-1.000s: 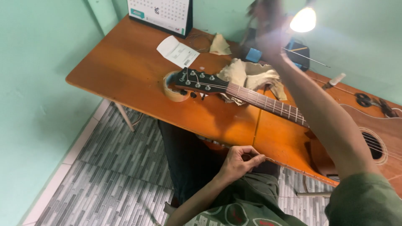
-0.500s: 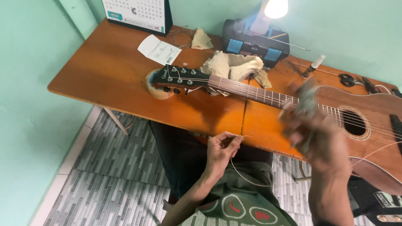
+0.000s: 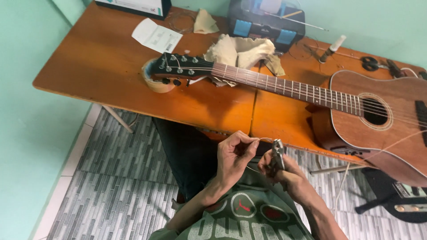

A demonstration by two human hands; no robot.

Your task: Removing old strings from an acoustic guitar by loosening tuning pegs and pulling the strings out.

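Hands working a guitar string with pliers, below the table edge.

The left hand [image 3: 235, 153] is pinching a thin string [image 3: 262, 139] between fingertips, while the right hand [image 3: 284, 171] is closing around small pliers [image 3: 278, 152] just beside it, over the lap. The string is looking light, springy and thin, likely slipping unless it is being pinched near its end. The guitar [image 3: 311, 93] is lying on the table [image 3: 111, 80], its body running out of view; where the string is ending is hard to make out.
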